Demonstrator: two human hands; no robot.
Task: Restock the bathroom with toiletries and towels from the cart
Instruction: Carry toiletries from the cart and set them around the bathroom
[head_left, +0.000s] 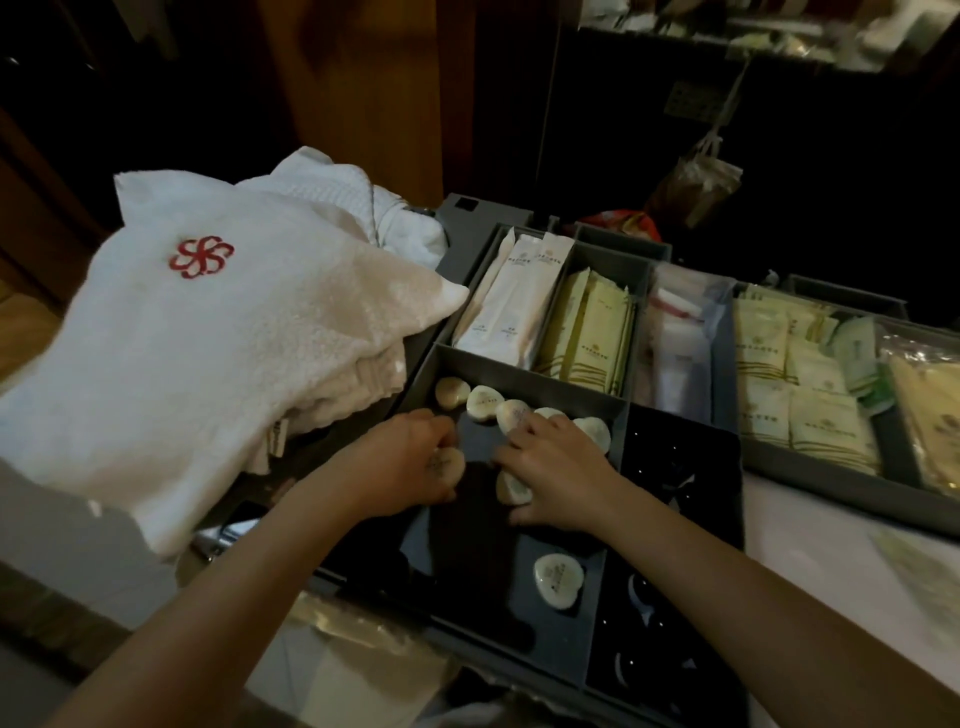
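A grey divided cart tray (524, 374) holds small round wrapped soaps in its near-left compartment. My left hand (400, 462) curls round one wrapped soap (447, 465) there. My right hand (556, 473) reaches into the same compartment, its fingers on another wrapped soap (511, 488) and over the row of soaps (485, 402) along the far wall. One more soap (558, 577) lies alone nearer to me. A stack of folded white towels (208, 353) with a red emblem sits to the left of the tray.
Behind the soaps stand white sachets (511, 301) and pale yellow sachets (587, 332). A second grey tray (810, 467) at the right holds more yellow packets. Dark items fill the near-right compartment (670, 519). A plastic bag (696, 187) hangs at the back.
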